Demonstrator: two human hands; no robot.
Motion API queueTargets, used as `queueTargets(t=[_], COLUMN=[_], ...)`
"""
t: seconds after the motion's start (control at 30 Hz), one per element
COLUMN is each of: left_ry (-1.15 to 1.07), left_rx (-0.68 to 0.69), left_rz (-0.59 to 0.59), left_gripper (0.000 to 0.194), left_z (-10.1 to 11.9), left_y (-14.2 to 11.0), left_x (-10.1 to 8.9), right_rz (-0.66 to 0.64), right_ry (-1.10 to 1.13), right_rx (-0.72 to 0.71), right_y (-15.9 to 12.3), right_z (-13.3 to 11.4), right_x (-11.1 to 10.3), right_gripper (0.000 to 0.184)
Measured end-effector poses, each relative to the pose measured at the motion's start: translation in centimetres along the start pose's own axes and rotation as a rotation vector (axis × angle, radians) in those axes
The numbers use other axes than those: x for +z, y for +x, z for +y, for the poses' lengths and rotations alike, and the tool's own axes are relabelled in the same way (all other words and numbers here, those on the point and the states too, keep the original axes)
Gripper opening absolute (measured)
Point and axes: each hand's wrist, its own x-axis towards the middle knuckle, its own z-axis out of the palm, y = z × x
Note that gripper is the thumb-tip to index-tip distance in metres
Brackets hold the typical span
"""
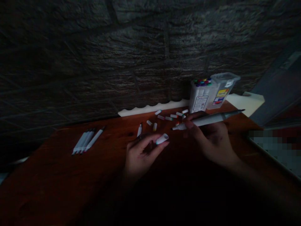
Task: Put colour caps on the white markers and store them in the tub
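Note:
My left hand (143, 152) pinches a white marker cap (161, 139) between thumb and fingers, its hollow end facing right. In my right hand (209, 135) is an uncapped marker (207, 120), grey-white and held nearly level. One dark nib points left toward the cap, a short gap away; a longer dark tip points right. Beyond both hands, several loose caps (168, 118) with coloured ends lie scattered on the wooden table (113, 175). Just behind my left hand lies another marker (139, 130), partly hidden by it.
Several uncapped markers (87, 140) lie side by side at the left. At the back right stand a clear case full of markers (199, 94) and a clear plastic container (223, 89). A pale wavy-edged strip (155, 108) runs along the foot of the stone wall (145, 56).

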Motion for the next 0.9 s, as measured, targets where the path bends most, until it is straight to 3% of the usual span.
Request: queueTargets(t=[0.07,0.17,0.37,0.47,0.67,0.9], left_ry=[0.018,0.101,0.338,0.355,0.264,0.159], left_rx=[0.031,0.049,-0.091,-0.143,-0.172,-0.211], left_rz=[-0.038,-0.185,-0.435,-0.475,-0.496,-0.492], left_gripper=[0.019,0.018,0.033,0.040,0.033,0.034], left_z=[-0.1,-0.8,-2.9,-3.4,-3.7,-2.9], left_y=[0.0,-0.2,-1.2,-1.3,-1.1,-0.4], left_x=[0.0,0.3,1.0,1.6,2.9,2.2], right_rz=[0.041,0.125,0.135,0.126,0.128,0.185], right_ry=[-0.036,-0.109,-0.243,-0.288,-0.367,-0.306], right_rx=[0.026,0.077,0.134,0.134,0.153,0.144], right_y=[0.1,0.3,1.0,1.2,1.4,2.0], right_z=[0.3,1.0,2.8,3.5,4.1,4.9], right_x=[0.0,-0.2,-0.8,-0.9,-1.4,-1.8], right_gripper=[0.011,0.019,0.031,0.032,0.038,0.040])
